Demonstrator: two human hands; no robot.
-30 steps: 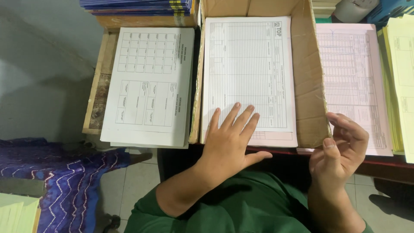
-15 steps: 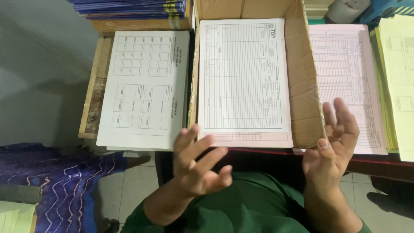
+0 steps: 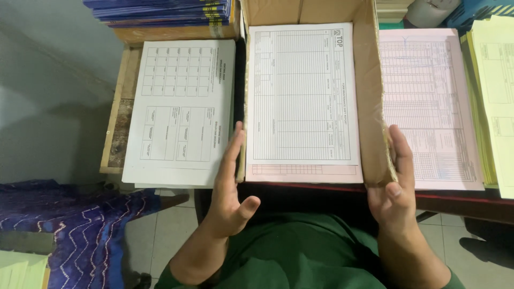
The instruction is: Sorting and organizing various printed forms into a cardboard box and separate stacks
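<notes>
A brown cardboard box (image 3: 369,96) lies open on the table edge in front of me. Inside it sits a white printed form sheet (image 3: 302,93) on top of a pink sheet (image 3: 300,172). My left hand (image 3: 227,187) is flat against the box's left outer wall, fingers straight, thumb out. My right hand (image 3: 396,184) is flat against the box's right outer wall near its front corner. Neither hand grips anything.
A stack of white forms (image 3: 179,112) lies left of the box on a wooden tray (image 3: 118,107). Pink forms (image 3: 428,107) and yellow sheets (image 3: 495,91) lie right. Blue booklets (image 3: 160,10) are stacked behind. Blue patterned cloth (image 3: 69,230) lies on the floor, left.
My left hand lifted off the white sheet and went to the box's left side. My right hand opened and came against the box's right wall.
</notes>
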